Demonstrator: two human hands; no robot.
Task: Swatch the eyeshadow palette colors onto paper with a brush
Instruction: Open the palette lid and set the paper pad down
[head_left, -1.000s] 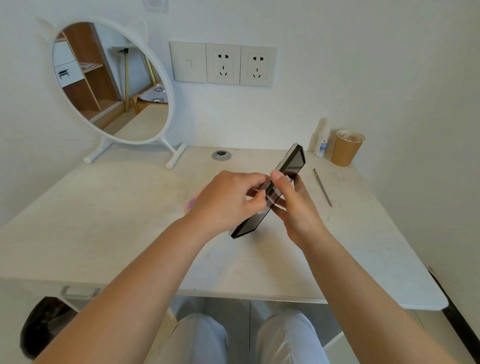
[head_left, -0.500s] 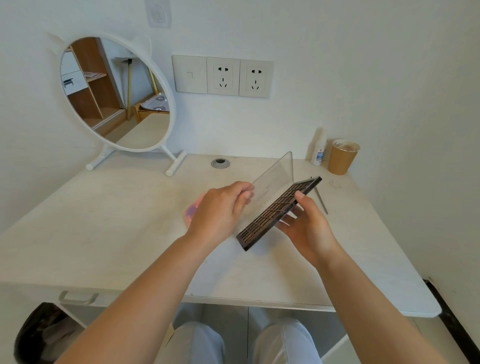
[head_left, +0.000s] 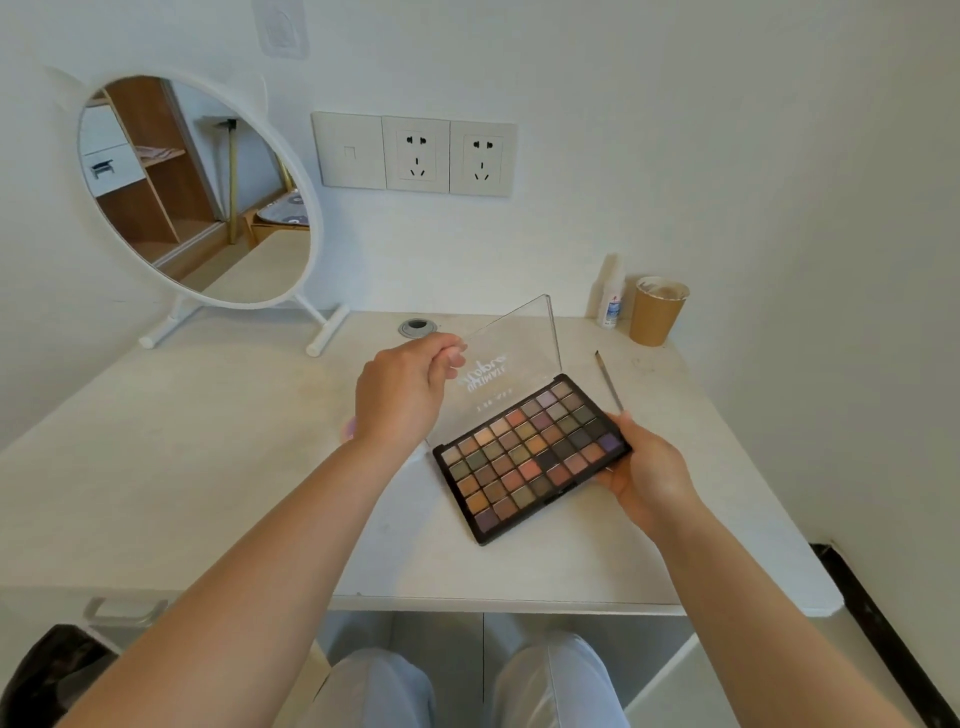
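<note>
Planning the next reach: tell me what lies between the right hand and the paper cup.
Head view: one thin brush lies on the desk between right hand and paper cup.

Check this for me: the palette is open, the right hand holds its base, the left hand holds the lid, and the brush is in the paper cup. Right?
Not quite. In the head view the brush lies on the desk beside the palette, not in the cup. The rest stands: right hand, left hand, lid.

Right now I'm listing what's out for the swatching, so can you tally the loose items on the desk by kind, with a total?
Eyeshadow palette: 1, lid open, held by both hands
Brush: 1
Round mirror: 1
Brown paper cup: 1
Small white bottle: 1
Total: 5
A pink item shows behind the left hand, too hidden to name. No paper is visible.
</note>
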